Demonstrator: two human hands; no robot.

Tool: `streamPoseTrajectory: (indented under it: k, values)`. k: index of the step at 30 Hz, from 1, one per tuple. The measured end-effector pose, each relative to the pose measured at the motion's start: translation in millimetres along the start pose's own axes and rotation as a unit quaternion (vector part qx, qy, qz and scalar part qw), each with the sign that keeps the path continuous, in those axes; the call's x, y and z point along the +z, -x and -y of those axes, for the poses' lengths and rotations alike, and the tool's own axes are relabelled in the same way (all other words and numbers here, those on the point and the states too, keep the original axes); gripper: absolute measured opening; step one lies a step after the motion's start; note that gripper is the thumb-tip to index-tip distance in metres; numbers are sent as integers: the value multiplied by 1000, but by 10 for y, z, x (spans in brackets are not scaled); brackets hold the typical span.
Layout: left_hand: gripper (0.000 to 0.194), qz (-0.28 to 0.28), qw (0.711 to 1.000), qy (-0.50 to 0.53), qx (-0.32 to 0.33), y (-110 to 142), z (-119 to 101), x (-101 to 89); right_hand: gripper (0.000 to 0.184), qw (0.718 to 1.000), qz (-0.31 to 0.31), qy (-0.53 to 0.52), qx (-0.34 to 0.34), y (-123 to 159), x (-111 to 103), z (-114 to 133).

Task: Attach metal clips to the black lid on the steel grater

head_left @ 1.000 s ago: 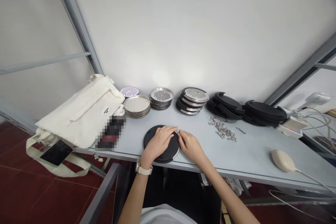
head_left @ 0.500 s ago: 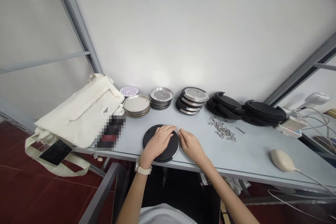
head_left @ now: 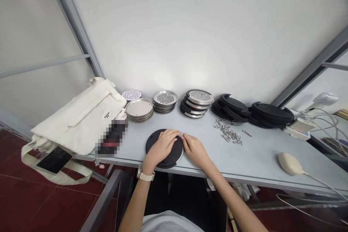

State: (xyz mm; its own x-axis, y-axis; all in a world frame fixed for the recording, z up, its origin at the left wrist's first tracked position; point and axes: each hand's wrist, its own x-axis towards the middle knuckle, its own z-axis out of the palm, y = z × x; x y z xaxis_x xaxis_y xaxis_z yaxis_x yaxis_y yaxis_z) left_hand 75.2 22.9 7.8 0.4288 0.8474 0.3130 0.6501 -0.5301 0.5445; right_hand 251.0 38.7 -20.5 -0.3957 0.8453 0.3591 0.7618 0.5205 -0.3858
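A round black plastic disc [head_left: 173,152] lies on the table near its front edge, with a silvery metal rim showing along its right side. My left hand [head_left: 161,148] rests across the top of it, fingers bent over towards the upper right edge and thumb slightly apart, holding it down. At that same edge, my right hand [head_left: 194,149] has its fingers curled in and thumb and forefinger pinched together. Both sets of fingertips nearly meet there. Whatever sits between the right fingertips is hidden; a small light glint shows beside them.
Along the wall stand stacks of plain metal discs [head_left: 139,108], perforated grater discs [head_left: 165,98], black-backed grater discs [head_left: 199,97] and black plastic rings [head_left: 235,105]. Small metal clips [head_left: 230,134] lie scattered at right. A white bag [head_left: 81,116] sits left, a corded beige device [head_left: 290,164] right.
The whole view has shifted slightly, with things sitting a little further left. My hands stay at the disc's upper right edge; the right fingers appear slightly more closed in against it.
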Motion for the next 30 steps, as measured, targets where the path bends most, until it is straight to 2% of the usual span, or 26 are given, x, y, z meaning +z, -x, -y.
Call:
streamPoseTrajectory:
  k: [30]
  values:
    - [38,-10,1000,-3,17,5,-14,-19,18,1000,1,-25,3,13,-6,-7]
